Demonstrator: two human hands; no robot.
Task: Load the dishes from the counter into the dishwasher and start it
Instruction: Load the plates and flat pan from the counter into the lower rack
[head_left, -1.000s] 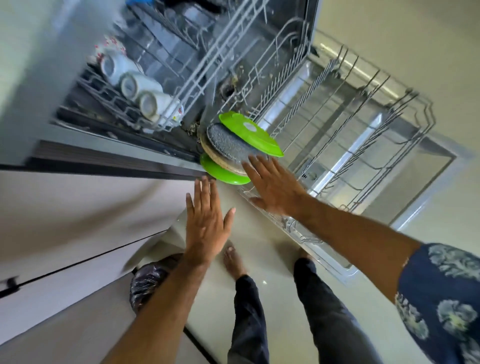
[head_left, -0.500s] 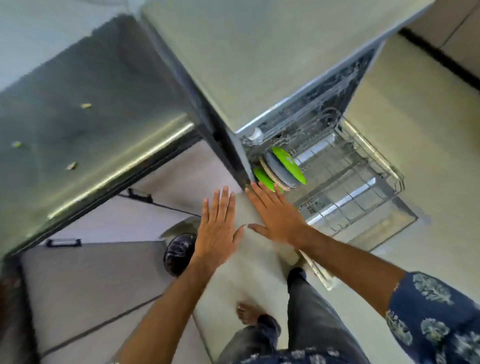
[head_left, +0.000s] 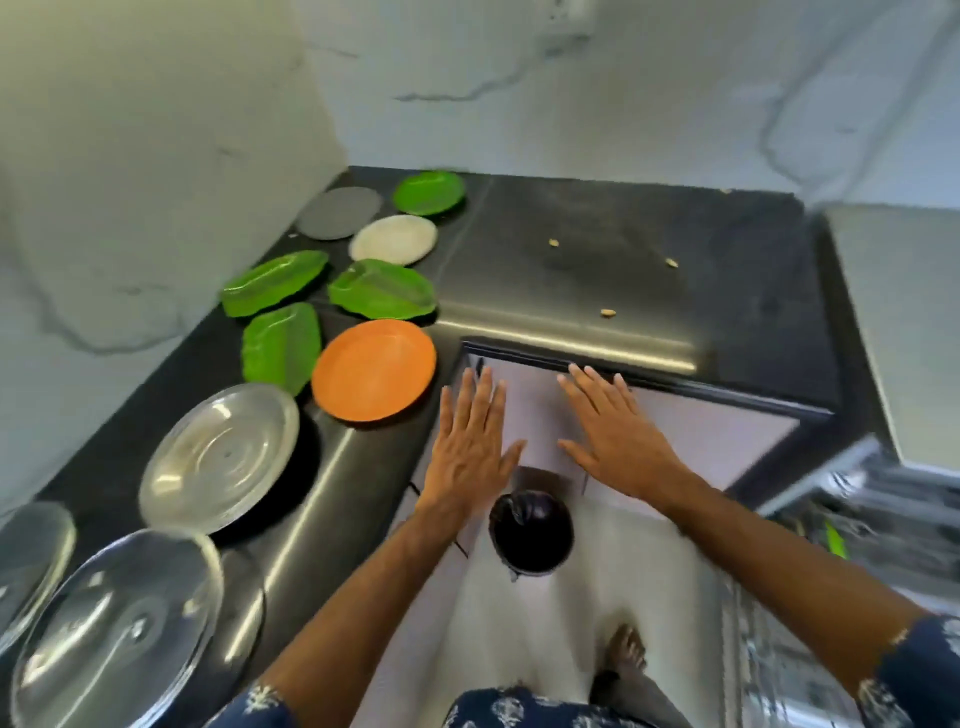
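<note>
We've got both hands out in front of us and empty, the left hand (head_left: 470, 449) and the right hand (head_left: 613, 441) side by side with fingers straight and spread, gripping nothing, hovering off the tabletop (head_left: 597, 260) edge above the cabinet front. The dishes wait on that dark tabletop from nine o'clock round to eleven: the orange plate (head_left: 374, 369) is nearest, just at ten o'clock of our left hand, with three green leaf-shaped plates (head_left: 280, 348) beyond it, then a cream plate (head_left: 393, 239), a grey plate (head_left: 338, 212) and a round green plate (head_left: 428, 192) at the back by the wall. Steel plates (head_left: 221, 457) sit lower down at eight o'clock, two more blurred at the frame edge. The dishwasher rack (head_left: 857, 525) shows only as a smear at four o'clock, so we judge every plate faces a carry across our body. The risks, as we see them: the orange plate overhangs the tabletop's rounded edge, and a careless sweep of the left hand could tip it to the floor; the plates lie close together, so lifting one may drag a neighbour. A black bin (head_left: 531, 535) stands on the floor right under our hands, beside our bare foot (head_left: 626, 649), squarely in the stepping path. Small crumbs (head_left: 608, 312) dot the tabletop at one o'clock, harmless.
</note>
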